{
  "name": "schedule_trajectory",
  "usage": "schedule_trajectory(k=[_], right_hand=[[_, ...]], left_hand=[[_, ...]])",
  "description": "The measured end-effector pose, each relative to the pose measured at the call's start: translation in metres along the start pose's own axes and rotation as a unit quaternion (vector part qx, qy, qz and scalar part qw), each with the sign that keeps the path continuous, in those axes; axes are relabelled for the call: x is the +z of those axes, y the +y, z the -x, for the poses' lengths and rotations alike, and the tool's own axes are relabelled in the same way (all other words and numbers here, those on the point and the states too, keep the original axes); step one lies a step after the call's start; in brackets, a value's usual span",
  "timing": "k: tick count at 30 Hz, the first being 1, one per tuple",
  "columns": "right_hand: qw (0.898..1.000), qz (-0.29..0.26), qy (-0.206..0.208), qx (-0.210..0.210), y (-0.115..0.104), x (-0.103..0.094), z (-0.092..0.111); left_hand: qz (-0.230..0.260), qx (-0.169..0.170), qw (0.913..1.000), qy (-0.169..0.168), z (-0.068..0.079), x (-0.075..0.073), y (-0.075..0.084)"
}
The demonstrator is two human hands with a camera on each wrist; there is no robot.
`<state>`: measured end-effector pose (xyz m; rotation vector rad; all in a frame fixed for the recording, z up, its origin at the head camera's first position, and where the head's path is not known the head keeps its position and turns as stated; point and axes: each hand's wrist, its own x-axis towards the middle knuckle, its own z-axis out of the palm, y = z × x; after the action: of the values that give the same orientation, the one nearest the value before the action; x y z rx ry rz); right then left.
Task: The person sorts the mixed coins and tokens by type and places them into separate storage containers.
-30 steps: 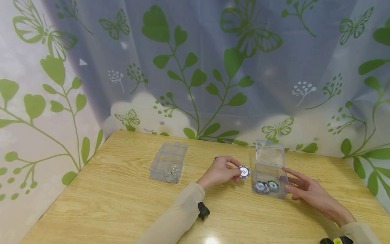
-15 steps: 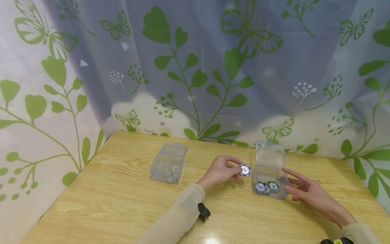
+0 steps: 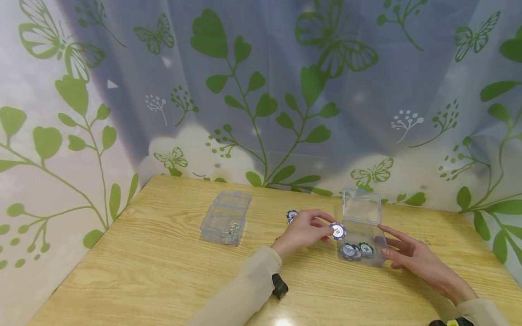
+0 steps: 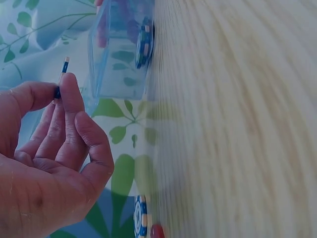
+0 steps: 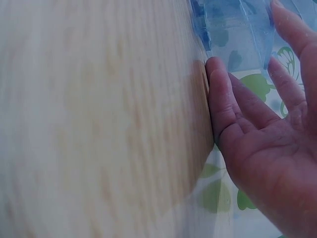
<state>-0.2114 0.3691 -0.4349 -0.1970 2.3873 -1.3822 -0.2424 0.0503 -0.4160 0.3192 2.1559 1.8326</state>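
My left hand [image 3: 303, 232] pinches a blue-and-white poker chip [image 3: 337, 231] between thumb and fingertips, at the left side of a clear plastic box [image 3: 360, 231]. In the left wrist view the chip [image 4: 65, 66] shows edge-on, raised above the tabletop. The box stands with its lid up, and several chips [image 3: 350, 250], one of them green-edged, lie on its bottom. My right hand [image 3: 420, 260] has its fingers extended against the box's right side. In the right wrist view the fingertips [image 5: 215, 64] are right at the box wall, and the little-finger side is low by the table.
Blue-and-white chips [image 3: 292, 215] lie on the table behind my left hand. A second open clear box [image 3: 212, 217] with small shiny metallic pieces [image 3: 231, 231] stands to the left. A small red object [image 4: 157, 231] sits near a chip. A patterned curtain [image 3: 261, 113] hangs behind the table.
My left hand has moved slightly right with its chip, which now overlaps the box's left wall. Chips behind that hand have come into fuller view. My right hand stays at the box.
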Motion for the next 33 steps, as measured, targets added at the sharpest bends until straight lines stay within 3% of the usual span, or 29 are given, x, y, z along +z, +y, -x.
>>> schedule_trajectory(k=[10, 19, 26, 33], right_hand=[[1.0, 0.007, 0.001, 0.008, -0.002, 0.001, 0.001], [1.0, 0.005, 0.003, 0.009, -0.002, 0.001, 0.0], [1.0, -0.001, -0.003, 0.004, -0.002, 0.0, 0.001], [1.0, 0.012, -0.014, 0.01, -0.008, -0.004, 0.0]], left_hand=[[0.014, -0.002, 0.9999, 0.002, -0.002, 0.013, 0.006], [-0.004, -0.005, 0.9998, 0.016, -0.008, 0.024, 0.014], [-0.014, 0.002, 0.9999, 0.002, -0.012, 0.03, 0.015], [-0.033, 0.004, 0.9992, 0.022, -0.016, 0.039, 0.017]])
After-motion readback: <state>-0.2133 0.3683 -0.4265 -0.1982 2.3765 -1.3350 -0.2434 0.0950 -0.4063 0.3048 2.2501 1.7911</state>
